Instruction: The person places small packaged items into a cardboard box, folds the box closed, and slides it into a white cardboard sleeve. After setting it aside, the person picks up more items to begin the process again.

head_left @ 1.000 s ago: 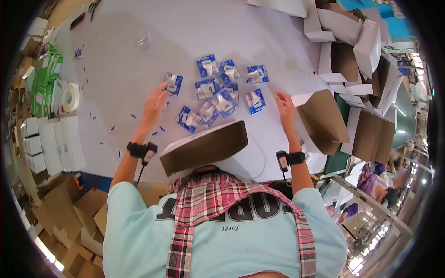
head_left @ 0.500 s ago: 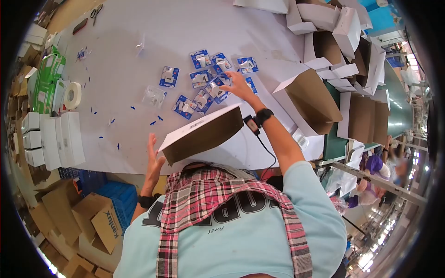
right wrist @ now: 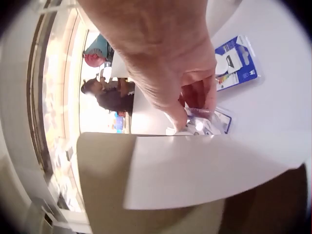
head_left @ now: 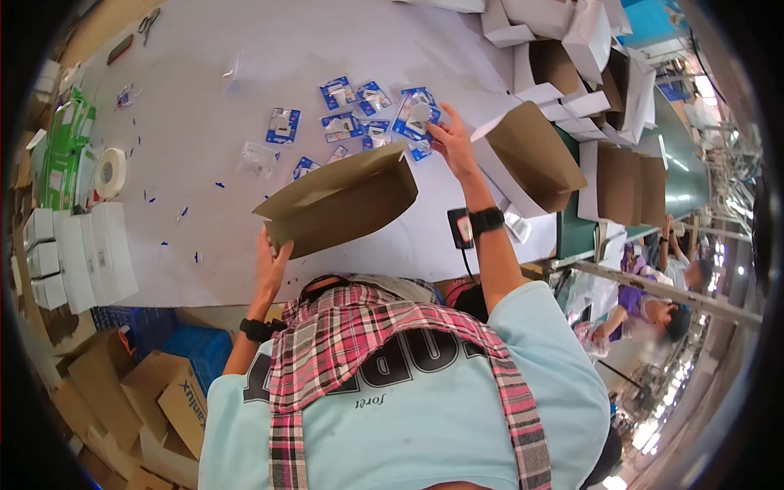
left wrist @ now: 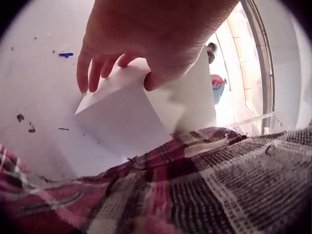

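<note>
My left hand [head_left: 269,265] grips the left end of an open cardboard box [head_left: 343,204], white outside and brown inside. In the left wrist view the fingers lie along one side of the box's white end [left wrist: 122,117], with the thumb [left wrist: 155,80] on the other. Beyond the box's right end, my right hand [head_left: 455,145] pinches a blue-and-white blister pack [head_left: 408,122]. The right wrist view shows clear plastic packaging [right wrist: 200,126] between thumb and fingers, partly hidden behind the box flap [right wrist: 195,165]. Several similar blister packs [head_left: 340,126] lie just left of that hand.
Another open box [head_left: 531,163] stands to the right, with stacked white boxes [head_left: 588,49] behind it. A tape roll [head_left: 111,171], small white boxes [head_left: 42,257] and green packaging [head_left: 65,155] line the left edge. Scissors [head_left: 148,24] lie at the far left.
My left hand left a blister pack and came back to the box, now gripped and tilted. My right hand reached into the packs, then moved right with one pinched.
</note>
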`<state>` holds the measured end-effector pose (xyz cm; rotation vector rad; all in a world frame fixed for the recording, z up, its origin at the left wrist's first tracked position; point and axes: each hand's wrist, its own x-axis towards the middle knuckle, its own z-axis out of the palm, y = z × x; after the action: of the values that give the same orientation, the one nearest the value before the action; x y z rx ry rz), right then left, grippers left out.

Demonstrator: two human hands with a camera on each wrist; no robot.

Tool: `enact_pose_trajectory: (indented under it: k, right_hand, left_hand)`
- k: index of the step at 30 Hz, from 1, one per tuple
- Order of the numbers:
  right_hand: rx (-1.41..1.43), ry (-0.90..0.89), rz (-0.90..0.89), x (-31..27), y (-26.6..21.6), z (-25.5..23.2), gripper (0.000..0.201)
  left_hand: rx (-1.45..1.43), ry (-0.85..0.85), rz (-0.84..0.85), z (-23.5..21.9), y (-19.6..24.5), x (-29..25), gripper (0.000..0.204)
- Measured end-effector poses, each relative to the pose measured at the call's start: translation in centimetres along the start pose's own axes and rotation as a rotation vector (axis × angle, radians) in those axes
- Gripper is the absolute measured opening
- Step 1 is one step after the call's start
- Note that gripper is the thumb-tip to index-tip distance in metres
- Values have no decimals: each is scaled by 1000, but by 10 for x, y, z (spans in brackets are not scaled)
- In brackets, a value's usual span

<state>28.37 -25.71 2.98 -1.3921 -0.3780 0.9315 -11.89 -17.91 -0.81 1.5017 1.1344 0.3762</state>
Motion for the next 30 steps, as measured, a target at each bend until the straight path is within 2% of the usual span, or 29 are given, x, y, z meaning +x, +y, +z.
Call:
enact_pose_trajectory:
  k: [2,5,7,9,11,12,14,15,18,21,24,27,29,30]
  right_hand:
    - [153,-79,-60,-40,-30,7,48]
    - [283,-294,14,-86,-28,25,53]
    - [256,-428,192,-112,-6,42,45]
    - [382,-492,501,-125,16,78,42]
    - [506,-373,731,-121,63,99,36]
    - [549,-269,737,-118,90,108,32]
    - [709,-145,876,-97,133,125,28]
    - [785,-80,943,-93,138,136,26]
    - [550,-290,800,-96,150,159,22]
    - [-457,-558,775,-106,105,180,23]
    - [-1258,-761,106,-97,137,179,34]
    - [-1116,-758,274,-95,137,178,37]
    - [-1115,-736,-121,-88,198,164,35]
    - [-1103,-716,-319,-90,197,167,35]
  left_hand:
    - [-35,-43,6,-3,12,2,51]
    - [81,-137,71,-9,12,5,48]
    - [165,-158,110,-16,1,7,47]
    - [194,-134,131,-9,-25,9,44]
    - [200,-108,131,-2,-30,9,44]
    - [199,-97,135,1,-30,8,44]
    - [189,-111,132,-2,-20,4,43]
    - [181,-117,132,-2,-17,4,43]
    - [161,-94,123,-1,-21,8,43]
    - [122,-127,90,-2,-15,8,45]
    - [143,6,193,10,-23,7,37]
    - [105,-140,105,2,-16,12,57]
    - [189,-163,207,1,0,2,60]
    - [232,-176,260,1,3,-2,62]
